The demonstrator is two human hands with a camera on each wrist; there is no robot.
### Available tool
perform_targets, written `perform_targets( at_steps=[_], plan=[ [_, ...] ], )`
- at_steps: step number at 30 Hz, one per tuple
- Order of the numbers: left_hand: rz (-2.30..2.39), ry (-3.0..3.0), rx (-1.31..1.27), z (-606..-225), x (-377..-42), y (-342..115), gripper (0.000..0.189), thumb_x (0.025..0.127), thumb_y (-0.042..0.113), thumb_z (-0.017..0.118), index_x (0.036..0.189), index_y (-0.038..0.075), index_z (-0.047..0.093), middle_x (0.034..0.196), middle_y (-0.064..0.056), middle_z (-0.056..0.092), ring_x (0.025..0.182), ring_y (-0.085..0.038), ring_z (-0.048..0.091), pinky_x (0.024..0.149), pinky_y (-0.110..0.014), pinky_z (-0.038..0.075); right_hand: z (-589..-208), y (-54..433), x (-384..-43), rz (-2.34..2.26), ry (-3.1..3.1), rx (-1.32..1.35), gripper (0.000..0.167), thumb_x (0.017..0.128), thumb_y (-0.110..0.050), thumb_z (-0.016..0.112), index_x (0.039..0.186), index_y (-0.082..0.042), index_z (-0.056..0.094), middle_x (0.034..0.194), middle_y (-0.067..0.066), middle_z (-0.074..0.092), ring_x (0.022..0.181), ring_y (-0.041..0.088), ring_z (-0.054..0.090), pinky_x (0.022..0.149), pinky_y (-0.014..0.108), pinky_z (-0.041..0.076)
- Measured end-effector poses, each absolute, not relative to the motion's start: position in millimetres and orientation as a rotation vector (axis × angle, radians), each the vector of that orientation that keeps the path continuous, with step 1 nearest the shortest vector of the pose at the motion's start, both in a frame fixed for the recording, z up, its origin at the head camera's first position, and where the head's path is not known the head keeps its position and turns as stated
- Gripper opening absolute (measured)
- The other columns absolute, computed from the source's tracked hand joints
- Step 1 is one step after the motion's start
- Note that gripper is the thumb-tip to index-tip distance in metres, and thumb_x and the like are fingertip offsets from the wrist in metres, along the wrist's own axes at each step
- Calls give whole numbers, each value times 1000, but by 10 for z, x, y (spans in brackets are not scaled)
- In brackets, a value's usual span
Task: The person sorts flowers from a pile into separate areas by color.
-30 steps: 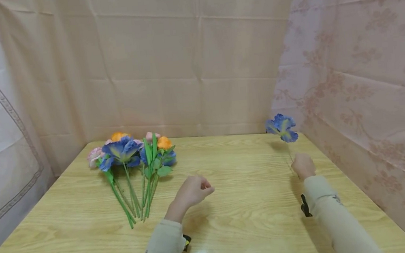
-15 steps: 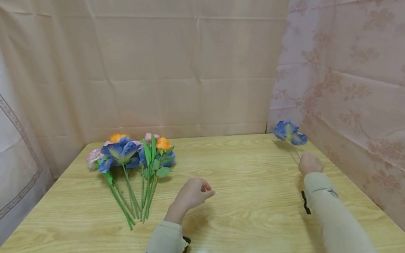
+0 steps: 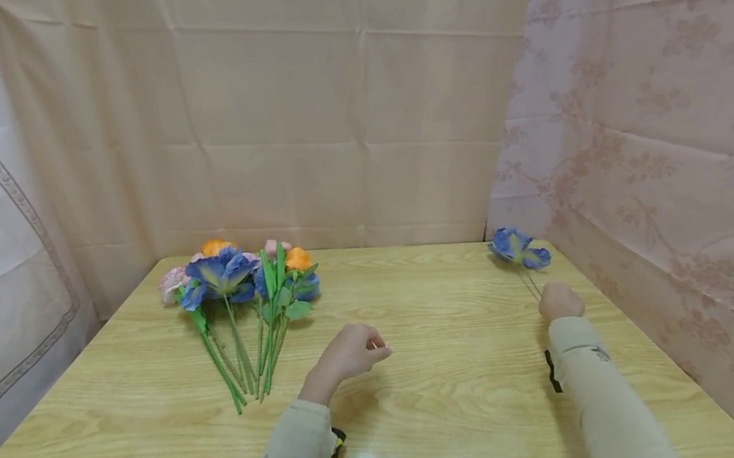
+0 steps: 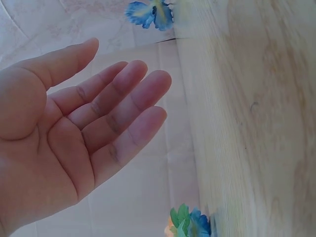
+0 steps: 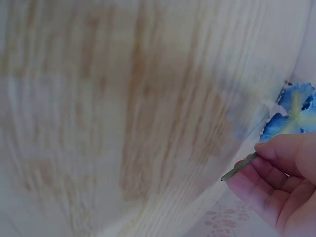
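Note:
Near the right side of the table, my right hand (image 3: 561,301) pinches the stem of a blue iris (image 3: 509,245). Its bloom points away from me, toward the back right corner. In the right wrist view the cut end of the green stem (image 5: 239,167) sticks out between thumb and fingers, while the blue petals (image 5: 296,111) show beyond the hand. My left hand (image 3: 350,352) hovers over the middle of the table, holding nothing. Seen from the left wrist, its palm (image 4: 44,163) faces the camera with relaxed fingers slightly bent.
Several artificial flowers lie in a fan at the left of the wooden table (image 3: 438,414): a blue iris (image 3: 221,272), a pink bloom (image 3: 173,283), an orange bloom (image 3: 297,258), with green stems toward me. A beige curtain (image 3: 277,120) hangs behind, a patterned cloth (image 3: 678,155) along the right.
My right hand has moved slightly right and tilted the iris, so its bloom sits lower, nearer the tabletop. The left hand and the flowers at the left stay in place.

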State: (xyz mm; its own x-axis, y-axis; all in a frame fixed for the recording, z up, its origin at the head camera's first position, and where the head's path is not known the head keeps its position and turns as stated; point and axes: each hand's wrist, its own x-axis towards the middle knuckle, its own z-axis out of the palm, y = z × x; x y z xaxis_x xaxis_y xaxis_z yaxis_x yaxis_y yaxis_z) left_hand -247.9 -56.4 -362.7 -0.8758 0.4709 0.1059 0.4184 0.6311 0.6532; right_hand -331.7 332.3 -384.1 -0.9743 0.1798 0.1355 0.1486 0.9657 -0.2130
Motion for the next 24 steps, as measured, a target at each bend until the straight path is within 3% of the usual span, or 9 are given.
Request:
perform_targets(
  at_steps=[24],
  plan=[
    [1041,2757,750,-3638,-2475,-554,15,85,18,62,83,3,65,72,0,59,51,-10,53,51,-24,44,-3819,3326,-3198,334,-3085,-273,19,83,2,41,88,13,56,85,33,57,77,43,57,58,48,47]
  ],
)
